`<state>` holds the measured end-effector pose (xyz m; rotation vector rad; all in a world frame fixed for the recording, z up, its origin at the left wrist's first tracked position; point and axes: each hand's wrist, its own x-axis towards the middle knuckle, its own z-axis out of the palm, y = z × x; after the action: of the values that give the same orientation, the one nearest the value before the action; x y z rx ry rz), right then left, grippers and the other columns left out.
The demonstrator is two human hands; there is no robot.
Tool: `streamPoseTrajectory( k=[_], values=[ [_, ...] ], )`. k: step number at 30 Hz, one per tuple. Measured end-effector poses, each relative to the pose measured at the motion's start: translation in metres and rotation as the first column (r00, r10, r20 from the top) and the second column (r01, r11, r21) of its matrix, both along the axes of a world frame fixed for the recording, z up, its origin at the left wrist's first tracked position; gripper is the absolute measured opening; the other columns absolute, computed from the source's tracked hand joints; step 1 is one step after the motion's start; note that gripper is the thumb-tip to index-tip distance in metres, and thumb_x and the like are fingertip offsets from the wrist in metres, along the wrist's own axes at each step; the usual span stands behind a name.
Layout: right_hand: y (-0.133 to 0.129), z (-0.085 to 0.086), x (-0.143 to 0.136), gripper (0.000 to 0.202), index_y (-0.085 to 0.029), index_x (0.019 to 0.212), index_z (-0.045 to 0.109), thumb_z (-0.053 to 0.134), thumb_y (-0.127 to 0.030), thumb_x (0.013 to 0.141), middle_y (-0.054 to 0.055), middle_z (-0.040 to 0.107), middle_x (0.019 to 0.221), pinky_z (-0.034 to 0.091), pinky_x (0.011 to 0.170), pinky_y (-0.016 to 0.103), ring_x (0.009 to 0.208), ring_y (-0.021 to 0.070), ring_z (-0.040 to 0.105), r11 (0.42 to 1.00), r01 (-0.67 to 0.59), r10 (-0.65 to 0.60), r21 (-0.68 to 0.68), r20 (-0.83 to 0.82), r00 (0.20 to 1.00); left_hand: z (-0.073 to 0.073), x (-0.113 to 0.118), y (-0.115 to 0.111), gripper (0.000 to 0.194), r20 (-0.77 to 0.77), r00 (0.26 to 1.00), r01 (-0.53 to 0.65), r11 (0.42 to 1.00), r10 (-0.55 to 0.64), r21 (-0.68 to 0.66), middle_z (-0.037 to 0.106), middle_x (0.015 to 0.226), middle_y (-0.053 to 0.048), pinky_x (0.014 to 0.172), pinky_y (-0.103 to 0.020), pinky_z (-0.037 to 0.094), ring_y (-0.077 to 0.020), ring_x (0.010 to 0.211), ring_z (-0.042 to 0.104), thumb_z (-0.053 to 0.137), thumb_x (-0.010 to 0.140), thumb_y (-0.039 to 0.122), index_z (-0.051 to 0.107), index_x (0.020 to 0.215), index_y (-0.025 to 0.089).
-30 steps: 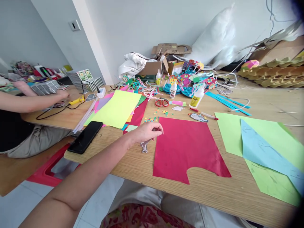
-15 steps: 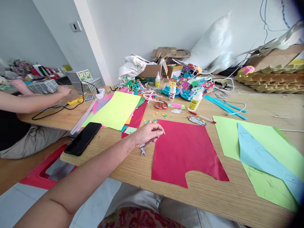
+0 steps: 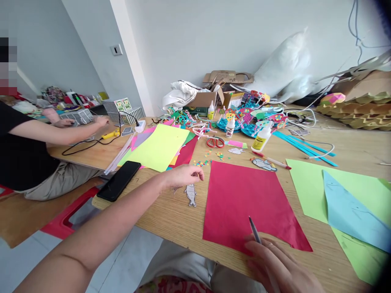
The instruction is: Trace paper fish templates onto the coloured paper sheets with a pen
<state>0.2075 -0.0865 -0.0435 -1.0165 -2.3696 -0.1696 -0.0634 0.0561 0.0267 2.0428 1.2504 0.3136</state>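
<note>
Nearest, the right hand [image 3: 281,264] grips a pen [image 3: 254,230] over the red paper sheet [image 3: 247,199] on the table [image 3: 171,215], while the left hand [image 3: 183,177], loosely curled and holding nothing, hovers just above the fish cutout [image 3: 191,194] left of the sheet.

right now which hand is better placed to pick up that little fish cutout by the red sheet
Left. The left hand hovers just above the fish cutout, beside the red paper. The right hand sits nearer the table edge, holding a pen.
</note>
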Motion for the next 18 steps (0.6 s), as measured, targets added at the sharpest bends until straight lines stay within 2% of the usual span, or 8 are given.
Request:
streamPoseTrajectory(
  k=[3, 8, 13, 15, 18],
  values=[
    [0.004, 0.012, -0.001, 0.033, -0.021, 0.101, 0.06, 0.037, -0.011, 0.08, 0.008, 0.071, 0.091, 0.055, 0.063, 0.025, 0.082, 0.0203, 0.068, 0.998, -0.047, 0.048, -0.032, 0.023, 0.999, -0.004, 0.002, -0.009, 0.015, -0.098, 0.995, 0.04, 0.998, -0.035, 0.052, 0.054, 0.067, 0.004, 0.055, -0.018, 0.033, -0.0096, 0.063, 0.049, 0.05, 0.074, 0.01, 0.061, 0.082, 0.016],
    [0.011, 0.038, -0.014, 0.036, -0.023, 0.08, 0.057, 0.034, 0.002, 0.067, 0.002, 0.066, 0.07, 0.048, 0.05, 0.021, 0.057, 0.0149, 0.063, 0.992, -0.091, 0.099, -0.091, 0.093, 0.991, -0.014, 0.009, -0.018, 0.011, -0.214, 0.977, 0.034, 0.975, 0.015, 0.222, 0.055, 0.074, 0.002, 0.062, -0.02, 0.037, -0.0113, 0.068, 0.05, 0.05, 0.078, 0.01, 0.059, 0.08, 0.016],
    [0.013, 0.039, -0.016, 0.036, -0.023, 0.083, 0.055, 0.036, 0.004, 0.07, 0.001, 0.064, 0.069, 0.046, 0.053, 0.021, 0.058, 0.0142, 0.06, 0.99, -0.099, 0.112, -0.096, 0.145, 0.983, -0.019, 0.013, -0.026, 0.013, -0.311, 0.949, 0.072, 0.923, 0.054, 0.379, 0.056, 0.088, -0.005, 0.079, -0.03, 0.04, -0.0187, 0.087, 0.051, 0.047, 0.082, 0.009, 0.06, 0.083, 0.015],
    [0.011, 0.037, -0.016, 0.037, -0.022, 0.086, 0.056, 0.035, 0.004, 0.071, 0.002, 0.064, 0.071, 0.046, 0.054, 0.023, 0.059, 0.0151, 0.06, 0.993, -0.097, 0.107, -0.072, 0.151, 0.983, -0.017, 0.014, -0.032, 0.016, -0.353, 0.936, 0.174, 0.883, -0.01, 0.436, 0.055, 0.093, -0.007, 0.085, -0.034, 0.039, -0.0209, 0.095, 0.05, 0.046, 0.084, 0.009, 0.06, 0.088, 0.015],
    [0.008, 0.034, -0.015, 0.035, -0.02, 0.086, 0.056, 0.033, 0.003, 0.075, 0.003, 0.066, 0.075, 0.048, 0.059, 0.026, 0.065, 0.0172, 0.061, 0.995, -0.103, 0.103, -0.005, 0.159, 0.982, -0.013, 0.015, -0.044, 0.025, -0.455, 0.861, 0.447, 0.766, -0.228, 0.462, 0.055, 0.098, -0.007, 0.088, -0.031, 0.04, -0.0186, 0.097, 0.049, 0.046, 0.082, 0.005, 0.058, 0.1, 0.016]
  ],
)
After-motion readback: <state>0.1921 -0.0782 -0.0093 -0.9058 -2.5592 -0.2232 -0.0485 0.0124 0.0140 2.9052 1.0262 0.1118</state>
